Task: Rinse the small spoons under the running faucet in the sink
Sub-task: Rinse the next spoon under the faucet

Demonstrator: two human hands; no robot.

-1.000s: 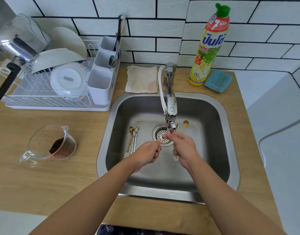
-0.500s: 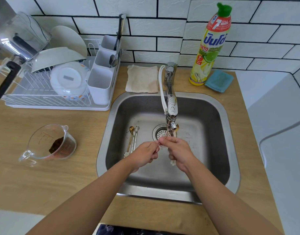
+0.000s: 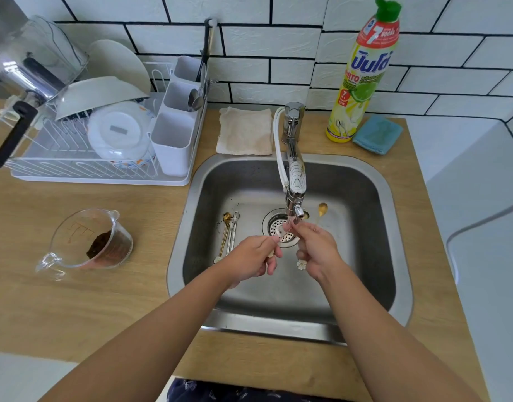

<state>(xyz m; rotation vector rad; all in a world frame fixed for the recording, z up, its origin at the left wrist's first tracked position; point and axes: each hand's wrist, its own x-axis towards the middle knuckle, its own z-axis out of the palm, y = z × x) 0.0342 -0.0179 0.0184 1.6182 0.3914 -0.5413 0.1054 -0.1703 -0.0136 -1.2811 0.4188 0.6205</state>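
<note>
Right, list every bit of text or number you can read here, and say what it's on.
"7": in white on the red band near the top of the dish soap bottle.
"7": again in a small red badge lower on its label.
Large blue brand word across the bottle: not Latin script.
Small print on the bottle: too blurred to read.
Red markings on the measuring cup: too faint to read.
Nothing else bears text.

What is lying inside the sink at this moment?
On the sink floor, a few small spoons lie left of the drain strainer, and one gold spoon lies right of the faucet. The hands cover part of the floor.
</note>
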